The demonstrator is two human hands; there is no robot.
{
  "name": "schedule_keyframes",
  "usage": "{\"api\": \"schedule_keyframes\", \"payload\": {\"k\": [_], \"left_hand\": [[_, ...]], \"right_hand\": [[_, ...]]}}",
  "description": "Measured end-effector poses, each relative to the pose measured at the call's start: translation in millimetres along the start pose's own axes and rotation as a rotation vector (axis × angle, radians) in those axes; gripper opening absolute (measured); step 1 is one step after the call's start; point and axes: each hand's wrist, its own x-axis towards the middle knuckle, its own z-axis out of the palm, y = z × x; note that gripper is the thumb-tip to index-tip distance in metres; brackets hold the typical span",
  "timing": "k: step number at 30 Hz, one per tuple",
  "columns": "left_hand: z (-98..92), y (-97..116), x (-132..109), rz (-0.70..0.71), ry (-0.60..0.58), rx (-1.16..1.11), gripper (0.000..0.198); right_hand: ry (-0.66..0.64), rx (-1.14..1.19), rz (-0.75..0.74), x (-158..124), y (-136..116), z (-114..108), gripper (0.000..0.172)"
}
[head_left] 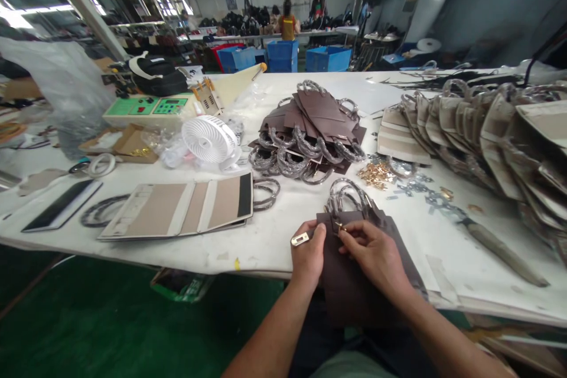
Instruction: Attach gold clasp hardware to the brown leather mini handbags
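Observation:
A dark brown bag panel (349, 283) with wrapped handles (348, 198) lies at the table's near edge, hanging over it toward me. My left hand (309, 255) is closed on a small gold metal plate (300, 240) and rests on the panel's left side. My right hand (374, 254) pinches a tiny gold fitting (340, 227) at the panel's top edge. The two hands sit close together.
A pile of brown panels with wrapped handles (310, 136) lies mid-table. Gold fittings (376, 174) and silver ones are scattered to the right. Beige bag pieces (487, 124) stack at right, flat beige panels (177, 209) at left, beside a white fan (208, 140). People work far behind.

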Motion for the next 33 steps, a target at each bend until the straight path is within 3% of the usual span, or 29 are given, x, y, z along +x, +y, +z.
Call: {"api": "schedule_keyframes", "payload": {"k": [5,12,24,27,33], "left_hand": [[-4.4,8.0,-1.1,0.040,-0.034,0.034,0.025],[-7.5,4.4,-2.0,0.026,-0.051,0.006,0.028],[-11.1,9.7,-3.7,0.086,-0.136,0.058,0.024],[-6.1,7.5,-3.6,0.101,-0.091,0.077,0.021],[8.8,1.7,-3.6,0.134,0.087,0.120,0.024]], "right_hand": [[0.061,-0.035,-0.035,-3.0,-4.2,17.1,0.035],[0.053,-0.189,-0.066,-8.6,-5.2,12.5,0.027],[-0.003,-0.100,-0.065,0.0,-5.8,20.4,0.030],[-0.045,-0.104,-0.115,1.7,-2.6,18.7,0.031],[-0.145,-0.282,-0.217,10.5,-7.3,14.1,0.017]]}}
